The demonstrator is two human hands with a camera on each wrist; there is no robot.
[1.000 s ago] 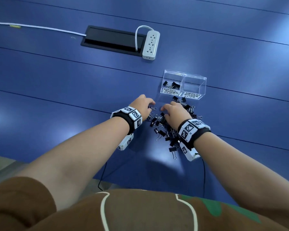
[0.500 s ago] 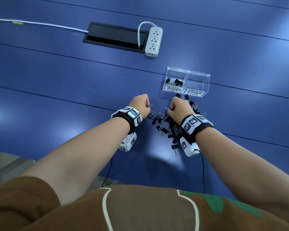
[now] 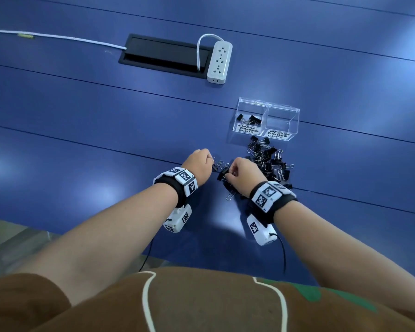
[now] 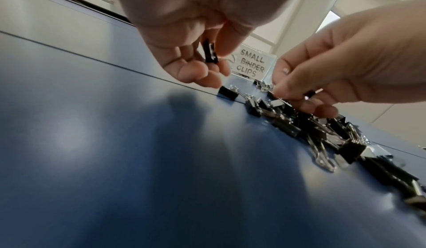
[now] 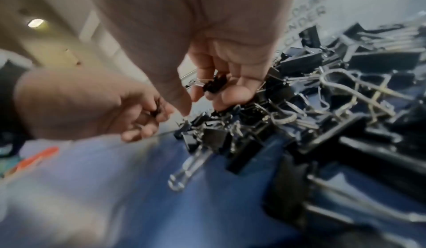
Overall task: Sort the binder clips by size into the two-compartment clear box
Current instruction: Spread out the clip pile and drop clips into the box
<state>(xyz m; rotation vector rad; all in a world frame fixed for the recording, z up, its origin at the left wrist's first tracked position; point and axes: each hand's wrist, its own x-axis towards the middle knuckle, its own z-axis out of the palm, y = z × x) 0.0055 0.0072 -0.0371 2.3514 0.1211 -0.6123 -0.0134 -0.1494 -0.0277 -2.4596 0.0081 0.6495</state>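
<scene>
A pile of black binder clips [image 3: 268,161] lies on the blue table in front of the clear two-compartment box [image 3: 266,121]. The box's left half, labelled SMALL BINDER CLIPS, holds two small clips [image 3: 248,119]; the right half, labelled MEDIUM, looks bare. My left hand [image 3: 201,165] hovers at the pile's left edge and pinches a small black clip [image 4: 210,52] between thumb and fingers. My right hand [image 3: 240,173] is over the pile's near left part, fingers curled round a small clip [image 5: 215,85] with wire handles.
A white power strip [image 3: 219,61] lies beside a black cable hatch [image 3: 163,53] at the back, with a white cord [image 3: 58,38] running left. The table's near edge [image 3: 82,238] runs just below my wrists. Bare blue tabletop stretches to the left.
Both hands have closed on small clips at the pile's left edge and lifted slightly. The head view has shifted a little, so the box sits further right.
</scene>
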